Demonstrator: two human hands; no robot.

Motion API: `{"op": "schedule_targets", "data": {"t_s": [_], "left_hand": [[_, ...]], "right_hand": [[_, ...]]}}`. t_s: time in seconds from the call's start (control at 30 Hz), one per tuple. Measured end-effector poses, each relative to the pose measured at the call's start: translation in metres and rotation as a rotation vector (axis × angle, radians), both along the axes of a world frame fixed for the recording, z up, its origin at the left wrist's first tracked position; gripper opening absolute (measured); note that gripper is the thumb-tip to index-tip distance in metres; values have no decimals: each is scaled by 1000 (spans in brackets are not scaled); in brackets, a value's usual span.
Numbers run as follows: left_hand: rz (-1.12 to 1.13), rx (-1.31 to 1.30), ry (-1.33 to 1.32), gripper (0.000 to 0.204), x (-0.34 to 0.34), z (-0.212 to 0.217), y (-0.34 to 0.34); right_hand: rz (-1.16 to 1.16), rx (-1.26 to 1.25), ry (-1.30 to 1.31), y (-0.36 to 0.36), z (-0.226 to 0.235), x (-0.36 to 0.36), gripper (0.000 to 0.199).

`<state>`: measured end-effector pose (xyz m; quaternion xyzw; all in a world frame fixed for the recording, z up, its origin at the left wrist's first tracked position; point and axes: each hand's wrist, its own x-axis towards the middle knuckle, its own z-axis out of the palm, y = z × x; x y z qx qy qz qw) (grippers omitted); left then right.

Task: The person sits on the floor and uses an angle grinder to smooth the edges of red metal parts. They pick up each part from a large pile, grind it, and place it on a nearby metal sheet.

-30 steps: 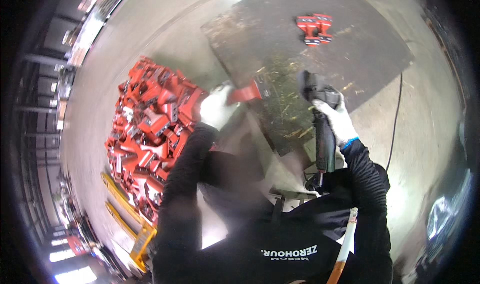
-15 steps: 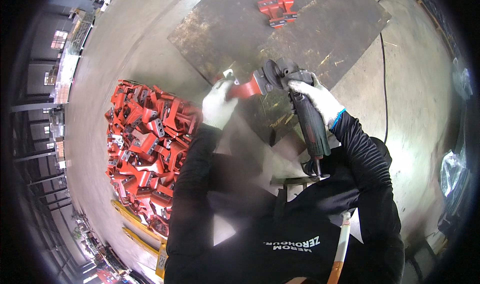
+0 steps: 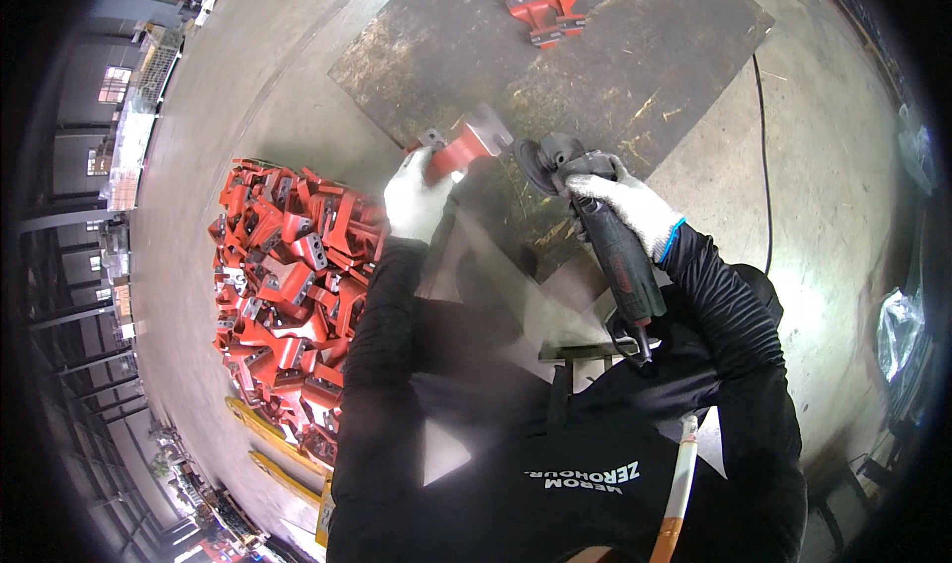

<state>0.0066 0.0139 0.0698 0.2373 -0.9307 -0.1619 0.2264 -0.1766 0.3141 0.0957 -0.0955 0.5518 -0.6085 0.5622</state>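
My left hand (image 3: 417,194), in a white glove, grips a red metal bracket (image 3: 460,152) whose bare grey end points to the right and is slightly blurred. Gloved too, my right hand (image 3: 635,199) is wrapped round a black angle grinder (image 3: 617,256). The grinder's disc (image 3: 535,167) faces the bracket across a small gap, so the two are apart. Whether the disc is spinning cannot be made out. Both hands are held above a dark, stained plate on the floor.
Two red brackets (image 3: 545,10) lie on the far part of the dark plate (image 3: 416,53). A large heap of red brackets (image 3: 288,285) is at my left, beside yellow forks (image 3: 268,424). A black cable (image 3: 764,157) runs along the floor at right, near clear plastic wrap (image 3: 897,335).
The bracket in my left hand has moved left and turned its end upward, away from the grinder's disc. The grinder has shifted slightly down, still in my right hand.
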Motion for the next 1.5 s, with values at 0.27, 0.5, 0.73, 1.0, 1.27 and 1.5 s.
{"op": "schedule_targets", "data": {"t_s": [0.27, 0.5, 0.73, 1.0, 1.27, 1.5], "left_hand": [[-67, -55, -57, 54, -10, 1, 8], [26, 52, -151, 50, -10, 5, 8], [-15, 59, -120, 52, -9, 4, 8], [-23, 50, -93, 52, -6, 2, 4], [76, 62, -120, 53, -12, 14, 10], [77, 34, -33, 57, -13, 10, 6]], "right_hand": [[-78, 24, 373, -16, 4, 14, 84], [-32, 94, 439, -17, 3, 15, 91], [-80, 61, 385, -20, 10, 15, 91], [-46, 45, 340, -18, 5, 16, 89], [-24, 44, 387, -14, -1, 16, 91], [-58, 57, 325, -19, 11, 18, 95]]}}
